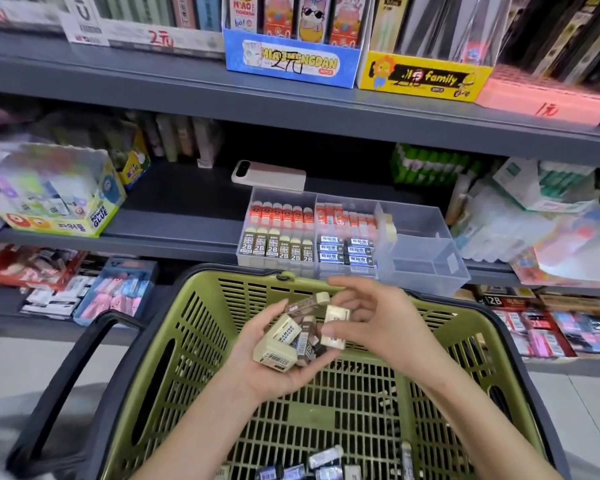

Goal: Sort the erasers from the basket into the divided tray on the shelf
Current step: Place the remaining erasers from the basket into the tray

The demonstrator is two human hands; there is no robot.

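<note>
Two hands meet above the green basket (194,341), just short of the shelf edge. Left hand (274,367) cupped palm-up, fingers half curled round a heap of erasers (281,341), cream-sleeved and brown-sleeved ones mixed. Right hand (371,320) pinching one cream eraser (336,327) between thumb and forefinger at the edge of that heap, other fingers loosely spread. More loose erasers (326,459) down on the basket floor by the near wall. Clear divided tray (426,261) on the shelf (174,230) just beyond the basket rim: orange-sleeved rows at the back, brown 2B and blue ones in front, a lone pale eraser (390,226) leaning in the rear right compartment. Pink phone (269,174) flat behind the tray; Power Glue box (59,202) well off to the left.
</note>
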